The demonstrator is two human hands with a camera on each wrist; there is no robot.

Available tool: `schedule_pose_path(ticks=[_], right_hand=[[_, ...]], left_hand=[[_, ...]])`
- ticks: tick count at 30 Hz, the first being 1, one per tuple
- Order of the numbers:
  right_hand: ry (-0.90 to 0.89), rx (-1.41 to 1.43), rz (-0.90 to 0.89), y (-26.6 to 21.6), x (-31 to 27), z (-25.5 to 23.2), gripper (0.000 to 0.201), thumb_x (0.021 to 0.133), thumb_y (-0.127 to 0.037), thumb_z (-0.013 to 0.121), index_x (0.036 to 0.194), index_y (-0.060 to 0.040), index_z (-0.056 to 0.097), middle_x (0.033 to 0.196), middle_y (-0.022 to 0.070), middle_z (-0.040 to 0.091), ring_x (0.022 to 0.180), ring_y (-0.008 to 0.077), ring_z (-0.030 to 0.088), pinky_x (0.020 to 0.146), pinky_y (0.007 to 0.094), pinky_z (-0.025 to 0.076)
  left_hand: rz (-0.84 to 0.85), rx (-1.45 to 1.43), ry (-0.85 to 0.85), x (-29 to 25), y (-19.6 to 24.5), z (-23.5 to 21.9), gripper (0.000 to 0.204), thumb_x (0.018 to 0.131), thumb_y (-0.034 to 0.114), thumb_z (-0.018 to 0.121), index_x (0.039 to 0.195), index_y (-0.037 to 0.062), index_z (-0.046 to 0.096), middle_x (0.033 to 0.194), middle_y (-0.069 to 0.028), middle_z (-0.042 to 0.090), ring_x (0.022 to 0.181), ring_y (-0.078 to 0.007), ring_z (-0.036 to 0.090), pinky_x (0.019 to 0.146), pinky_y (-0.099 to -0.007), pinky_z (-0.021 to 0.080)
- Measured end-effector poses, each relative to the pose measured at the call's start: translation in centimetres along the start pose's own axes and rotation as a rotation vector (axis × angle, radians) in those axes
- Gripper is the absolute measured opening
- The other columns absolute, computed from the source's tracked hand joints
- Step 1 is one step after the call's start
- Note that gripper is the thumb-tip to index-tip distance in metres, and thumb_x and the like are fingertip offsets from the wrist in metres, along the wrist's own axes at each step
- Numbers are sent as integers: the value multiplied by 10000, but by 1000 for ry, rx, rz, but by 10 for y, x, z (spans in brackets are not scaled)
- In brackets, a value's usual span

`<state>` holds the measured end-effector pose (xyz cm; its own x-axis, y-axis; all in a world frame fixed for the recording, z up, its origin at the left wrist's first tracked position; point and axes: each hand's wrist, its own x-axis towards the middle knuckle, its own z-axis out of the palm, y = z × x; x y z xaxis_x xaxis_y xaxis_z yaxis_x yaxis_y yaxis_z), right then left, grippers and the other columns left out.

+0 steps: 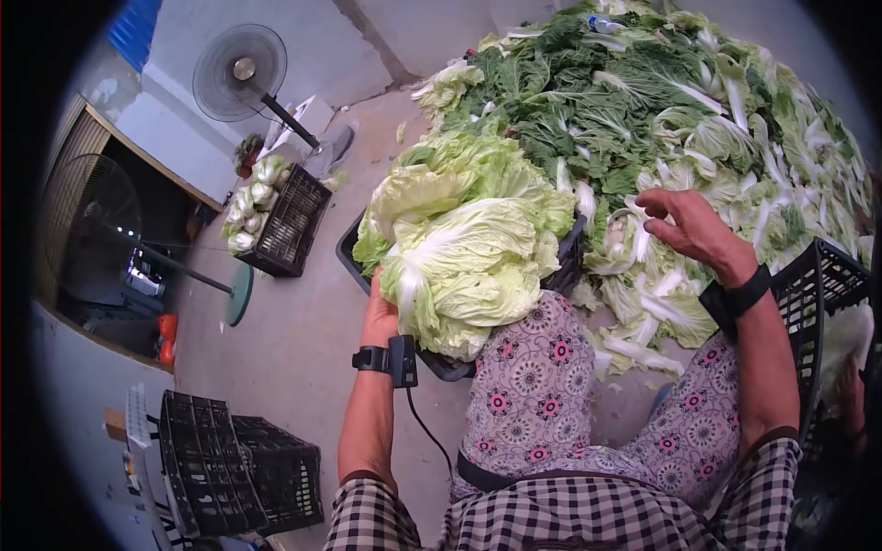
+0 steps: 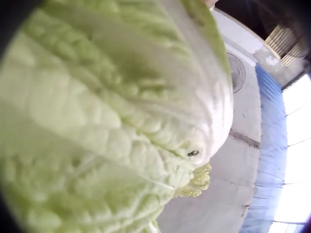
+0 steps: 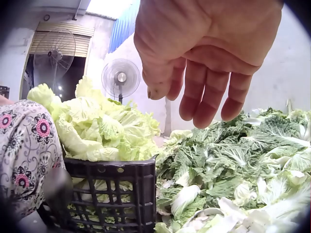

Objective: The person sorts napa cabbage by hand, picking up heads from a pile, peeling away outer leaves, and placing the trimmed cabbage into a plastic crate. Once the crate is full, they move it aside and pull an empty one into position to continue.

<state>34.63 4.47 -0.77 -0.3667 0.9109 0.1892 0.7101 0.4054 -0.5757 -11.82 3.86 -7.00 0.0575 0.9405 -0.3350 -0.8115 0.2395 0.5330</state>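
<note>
A pale green Chinese cabbage point(image 1: 469, 266) lies over the near side of a heaped black crate point(image 1: 349, 248). My left hand point(image 1: 379, 317) grips it from its left side, with most of the fingers hidden by the leaves. In the left wrist view the same cabbage point(image 2: 112, 116) fills most of the picture, close to the camera. My right hand point(image 1: 689, 230) is in the air right of the crate, fingers loosely bent and holding nothing. The right wrist view shows this hand point(image 3: 209, 58) with its fingers hanging down, above the level of the crate and leaf pile.
A big pile of loose cabbage leaves point(image 1: 625, 119) spreads behind and to the right. Another black crate point(image 1: 808, 312) stands by my right arm. Left are a crate of trimmed cabbages point(image 1: 292, 220), a standing fan point(image 1: 243, 69) and stacked black crates point(image 1: 216, 464). Patterned trousers point(image 1: 533, 395) adjoin the heaped crate.
</note>
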Motion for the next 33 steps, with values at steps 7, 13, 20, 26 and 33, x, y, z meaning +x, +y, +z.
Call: schedule_pose_path(ticks=[7,13,20,26,33], right_hand=[[-5,29,8,-9,-3,-3,337,792,-134,615,1089,12,555,963,181,638,902,281,625,805,353,487],[137,225,-34,-17,-12,-15,678,741,-313,713,1296,-60,417,1217,154,535,1101,265,530,933,375,423],[376,155,-423,-56,-21,-34,1243,499,-568,792,1428,-88,120,1433,207,214,1331,360,214,1094,461,207],[180,812,-151,-72,-46,-40,926,514,-361,853,1262,-16,430,1130,122,572,1037,237,556,952,367,425],[358,1200,-18,-63,-48,-45,836,584,-267,848,1261,-19,427,1090,78,598,982,169,578,903,320,458]], left_hand=[[331,291,-63,-40,0,44,515,815,216,630,1254,25,439,1269,-111,499,1163,-263,482,993,-429,390],[933,834,-247,-90,-6,143,756,677,182,742,1296,-1,349,1184,-143,510,1110,-232,507,979,-364,395],[751,1093,-952,-112,-55,257,853,580,95,780,1316,-16,362,1211,-156,509,1110,-236,514,953,-361,418],[757,840,-997,-81,-108,315,938,643,260,791,1363,-21,260,1341,-177,394,1221,-291,418,1022,-387,343],[254,1287,-705,-72,-126,214,1078,621,240,792,1400,-19,93,1333,-213,388,1150,-236,468,987,-364,383]])
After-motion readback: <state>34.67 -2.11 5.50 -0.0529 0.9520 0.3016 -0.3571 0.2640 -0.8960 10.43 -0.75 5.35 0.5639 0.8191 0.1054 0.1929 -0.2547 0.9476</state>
